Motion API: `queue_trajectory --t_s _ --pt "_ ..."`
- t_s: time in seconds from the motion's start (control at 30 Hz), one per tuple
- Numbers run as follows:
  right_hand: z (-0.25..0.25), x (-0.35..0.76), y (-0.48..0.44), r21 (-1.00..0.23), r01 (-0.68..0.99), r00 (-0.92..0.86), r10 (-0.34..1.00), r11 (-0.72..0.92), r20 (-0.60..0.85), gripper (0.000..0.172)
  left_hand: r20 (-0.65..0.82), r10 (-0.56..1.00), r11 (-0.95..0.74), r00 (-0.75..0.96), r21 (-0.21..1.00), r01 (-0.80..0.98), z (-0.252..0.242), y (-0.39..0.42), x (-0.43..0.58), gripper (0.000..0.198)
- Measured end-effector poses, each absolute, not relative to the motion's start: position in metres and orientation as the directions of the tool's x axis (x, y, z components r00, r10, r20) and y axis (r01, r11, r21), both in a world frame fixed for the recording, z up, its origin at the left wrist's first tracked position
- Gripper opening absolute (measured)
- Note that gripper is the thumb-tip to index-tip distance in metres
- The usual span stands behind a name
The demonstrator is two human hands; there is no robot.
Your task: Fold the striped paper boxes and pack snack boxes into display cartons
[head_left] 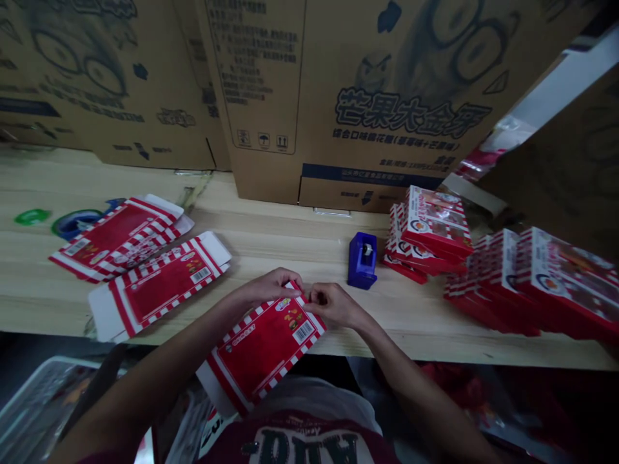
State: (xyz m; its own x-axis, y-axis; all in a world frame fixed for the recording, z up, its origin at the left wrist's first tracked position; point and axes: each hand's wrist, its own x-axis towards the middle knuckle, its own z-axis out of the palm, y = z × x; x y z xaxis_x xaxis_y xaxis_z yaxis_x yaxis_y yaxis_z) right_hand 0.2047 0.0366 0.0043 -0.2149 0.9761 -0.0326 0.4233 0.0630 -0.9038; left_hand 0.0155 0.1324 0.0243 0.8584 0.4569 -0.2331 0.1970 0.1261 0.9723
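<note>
A flat red-and-white striped carton (264,348) lies tilted over the front edge of the wooden table (290,245). My left hand (271,287) is closed on the carton's top end flap. My right hand (333,306) pinches the same end from the right, fingers pressed together. A small blue tape dispenser (362,259) stands just beyond my right hand. Two more flat cartons of the same kind (159,283) (118,238) lie on the table to the left.
Stacks of finished red boxes (435,232) (532,280) crowd the right side of the table. Large brown shipping cartons (348,96) wall off the back. A green tape roll (31,216) and a blue tape roll (75,222) sit at far left. A tray (33,399) lies below left.
</note>
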Motion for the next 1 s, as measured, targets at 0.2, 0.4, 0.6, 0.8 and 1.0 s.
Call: queue_trajectory --t_s 0.2,0.4,0.6,0.8,1.0 --pt "0.009 0.198 0.028 -0.978 0.024 -0.128 0.969 -0.209 -0.211 0.035 -0.159 0.447 0.000 0.880 0.984 0.178 0.047 0.127 0.011 0.022" --pt "0.022 0.194 0.018 -0.822 -0.344 -0.237 0.889 -0.455 -0.392 0.033 -0.054 0.468 -0.180 0.882 0.971 0.155 0.070 0.120 0.007 0.027" --pt "0.027 0.188 0.031 -0.771 -0.394 -0.239 0.866 -0.500 -0.439 0.017 0.013 0.469 -0.448 0.883 0.865 0.225 0.097 0.128 -0.025 0.022" --pt "0.001 0.194 0.051 -0.686 -0.601 -0.056 0.878 -0.411 -0.476 0.027 0.120 0.988 -0.142 0.100 0.957 0.252 0.108 0.149 -0.136 0.028" --pt "-0.029 0.200 0.037 -0.569 -0.675 -0.078 0.812 -0.469 -0.578 0.030 0.014 0.692 -0.004 -0.721 1.000 0.015 0.087 0.176 -0.244 0.028"
